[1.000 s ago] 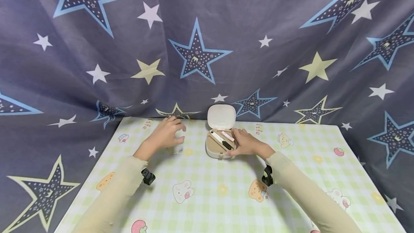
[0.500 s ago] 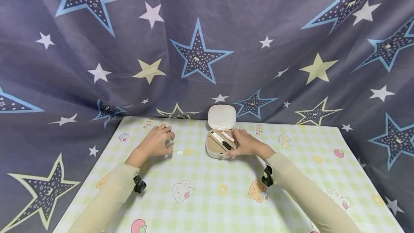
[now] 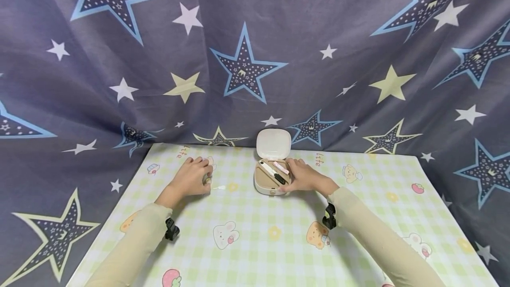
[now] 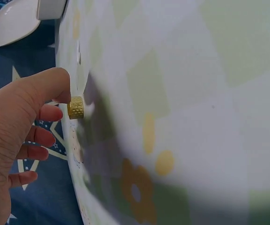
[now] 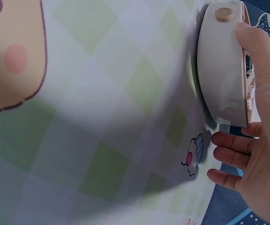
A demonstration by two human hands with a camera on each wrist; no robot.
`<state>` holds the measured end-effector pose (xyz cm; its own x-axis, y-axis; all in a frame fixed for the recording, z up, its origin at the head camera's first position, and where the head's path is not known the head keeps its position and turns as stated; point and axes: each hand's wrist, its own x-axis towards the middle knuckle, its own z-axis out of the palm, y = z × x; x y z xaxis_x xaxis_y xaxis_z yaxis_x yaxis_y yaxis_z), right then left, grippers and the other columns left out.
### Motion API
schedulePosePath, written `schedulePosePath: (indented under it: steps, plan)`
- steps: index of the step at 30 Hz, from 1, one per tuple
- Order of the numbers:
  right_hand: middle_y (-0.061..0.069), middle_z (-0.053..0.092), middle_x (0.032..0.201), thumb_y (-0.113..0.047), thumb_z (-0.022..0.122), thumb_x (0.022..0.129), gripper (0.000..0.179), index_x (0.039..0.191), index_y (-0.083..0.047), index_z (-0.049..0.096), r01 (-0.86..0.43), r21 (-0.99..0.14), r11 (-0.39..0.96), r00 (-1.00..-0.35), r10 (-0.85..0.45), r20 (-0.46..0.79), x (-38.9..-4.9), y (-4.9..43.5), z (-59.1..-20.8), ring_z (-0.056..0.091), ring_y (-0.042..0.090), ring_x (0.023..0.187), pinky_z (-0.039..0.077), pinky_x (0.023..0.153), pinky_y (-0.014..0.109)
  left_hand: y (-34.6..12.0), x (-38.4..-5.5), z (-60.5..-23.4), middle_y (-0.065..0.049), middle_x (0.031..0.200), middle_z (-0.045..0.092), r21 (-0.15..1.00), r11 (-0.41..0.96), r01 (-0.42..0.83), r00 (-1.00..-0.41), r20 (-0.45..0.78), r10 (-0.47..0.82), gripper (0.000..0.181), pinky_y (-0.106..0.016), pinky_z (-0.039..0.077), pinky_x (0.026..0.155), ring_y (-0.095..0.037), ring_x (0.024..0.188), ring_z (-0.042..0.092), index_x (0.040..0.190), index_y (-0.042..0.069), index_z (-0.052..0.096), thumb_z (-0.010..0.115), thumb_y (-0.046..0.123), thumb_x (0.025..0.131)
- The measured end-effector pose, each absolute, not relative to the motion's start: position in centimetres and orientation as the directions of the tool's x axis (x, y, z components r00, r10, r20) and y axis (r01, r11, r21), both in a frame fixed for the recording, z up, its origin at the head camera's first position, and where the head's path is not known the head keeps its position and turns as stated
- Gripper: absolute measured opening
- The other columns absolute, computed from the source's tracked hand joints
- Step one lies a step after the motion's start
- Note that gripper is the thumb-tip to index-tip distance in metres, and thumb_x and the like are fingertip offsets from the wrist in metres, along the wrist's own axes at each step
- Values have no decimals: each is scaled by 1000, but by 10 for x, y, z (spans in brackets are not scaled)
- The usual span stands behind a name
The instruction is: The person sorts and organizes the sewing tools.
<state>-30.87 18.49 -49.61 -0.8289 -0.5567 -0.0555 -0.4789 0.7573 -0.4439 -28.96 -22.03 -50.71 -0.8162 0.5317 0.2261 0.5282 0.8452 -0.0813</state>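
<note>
My left hand (image 3: 190,177) is low over the left of the table, its thumb and index finger pinching a gold dimpled thimble (image 4: 76,108). Just right of the fingertips lies a thin wire piece with a white end (image 3: 219,187), resembling a needle threader. A white rounded box (image 3: 265,188) stands mid-table, lid (image 3: 273,144) raised at the back. Inside its tan tray sit a white-and-black tool (image 3: 272,172) and a pink striped piece (image 3: 280,168). My right hand (image 3: 303,175) grips the box's right side, thumb (image 5: 259,42) at the front rim.
A checked cloth (image 3: 255,247) with printed cartoon figures covers the table. Behind it hangs a dark star-patterned curtain (image 3: 303,25), close to the back edge and the lid. Both wrists wear a small black camera.
My left hand has moved left and lowered, its fingers closing in around the thimble. The wire piece now shows more fully beside it. The right hand and box stay put.
</note>
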Motion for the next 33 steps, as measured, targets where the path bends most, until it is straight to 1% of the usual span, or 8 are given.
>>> schedulePosePath:
  steps: [4,8,14,23,25,30,33]
  plan:
    - [9,56,113,-58,84,72,88,133,-6,45,-479,-442,758,-829,-557,-56,-309,186,-497,45,22,100,45,87,40,-221,-290,-510,2,87,58,-77,852,518,-824,223,521,16,-46,40,80,-21,83,49,82,20,65,70,29,70]
    - [7,55,107,-59,84,72,86,130,-7,45,-481,-441,758,-828,-558,-56,-311,186,-498,44,22,97,43,84,38,-222,-292,-514,2,86,57,-81,856,511,-829,217,516,14,-46,40,79,-21,82,49,80,20,63,69,27,69]
    - [6,54,104,-60,84,72,85,128,-9,46,-486,-440,755,-826,-562,-54,-313,186,-500,44,21,96,43,82,37,-221,-294,-517,3,86,56,-98,858,505,-835,194,514,13,-47,42,80,-21,82,50,78,21,61,69,27,70]
    - [5,54,102,-59,84,72,82,125,-9,46,-491,-433,756,-826,-562,-45,-314,186,-501,45,21,95,43,82,36,-222,-296,-518,4,81,55,-87,846,525,-814,236,530,13,-45,41,77,-20,79,49,77,21,61,69,27,69]
    - [7,55,106,-59,84,72,84,128,-8,46,-486,-439,756,-828,-559,-46,-314,186,-500,45,22,97,44,84,38,-221,-295,-517,4,81,55,-83,845,528,-813,237,531,13,-45,41,77,-20,79,49,77,20,62,69,27,69]
    - [12,58,121,-59,84,72,93,138,-6,44,-469,-452,758,-835,-548,-52,-311,186,-499,48,25,106,46,94,45,-220,-294,-516,4,81,56,-86,849,521,-822,218,527,10,-45,42,78,-20,79,49,77,20,62,68,25,71]
    - [13,58,124,-59,84,73,94,139,-6,43,-469,-450,760,-836,-546,-51,-311,186,-500,49,26,109,47,97,47,-219,-294,-517,5,80,55,-89,852,517,-826,211,523,10,-43,41,77,-19,78,48,75,21,60,68,25,71]
